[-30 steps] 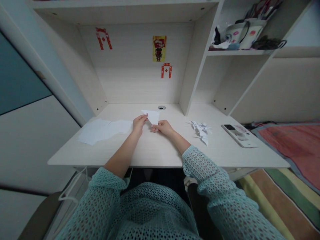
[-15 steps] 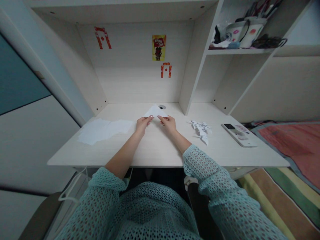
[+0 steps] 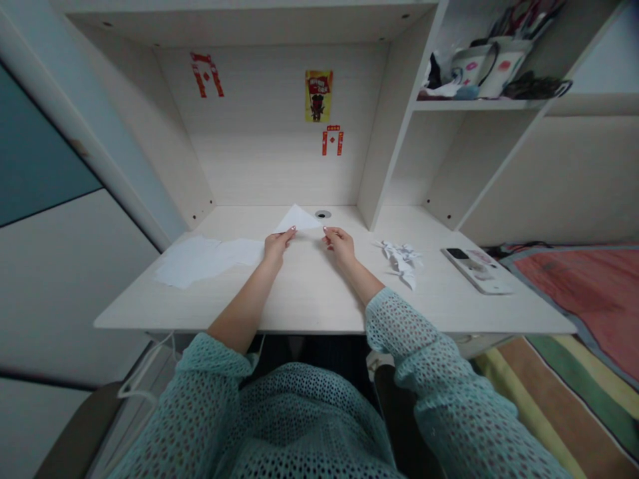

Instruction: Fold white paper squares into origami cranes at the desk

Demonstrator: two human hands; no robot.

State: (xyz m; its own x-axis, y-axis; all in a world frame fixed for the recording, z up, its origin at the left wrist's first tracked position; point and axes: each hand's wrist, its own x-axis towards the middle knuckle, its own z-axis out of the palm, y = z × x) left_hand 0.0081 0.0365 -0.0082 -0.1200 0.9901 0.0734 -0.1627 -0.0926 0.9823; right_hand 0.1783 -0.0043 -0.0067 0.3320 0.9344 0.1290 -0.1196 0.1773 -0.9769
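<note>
Head-camera view, looking forward and down over a white desk [image 3: 309, 299]. The left hand [image 3: 276, 246] is extended, with its fingertips [image 3: 291, 229] at the lower edge of a white paper triangle [image 3: 298, 219]; whether they grip the paper cannot be told. The right hand [image 3: 340, 245] is loosely curled and holds nothing, its nail-tipped fingers [image 3: 329, 231] just beside the triangle's right corner. The triangle lies between the hands, near the back of the desk and just left of a round cable grommet [image 3: 323, 214], with one point directed away from the person.

Left of the hands, overlapping white paper sheets [image 3: 200, 261] lie flat on the desk. To the right are a small heap of folded paper cranes [image 3: 402, 263] and, farther along, a phone [image 3: 476, 271] lying on the desk. Mesh teal sleeves [image 3: 424, 359] cover both forearms up to the wrists' near side. Above, mugs [image 3: 479, 72] stand on a shelf [image 3: 474, 104], and red paper decorations [image 3: 206, 74] are fixed to the back panel [image 3: 264, 159]. A striped rug [image 3: 574, 286] lies beyond the desk's right side.
</note>
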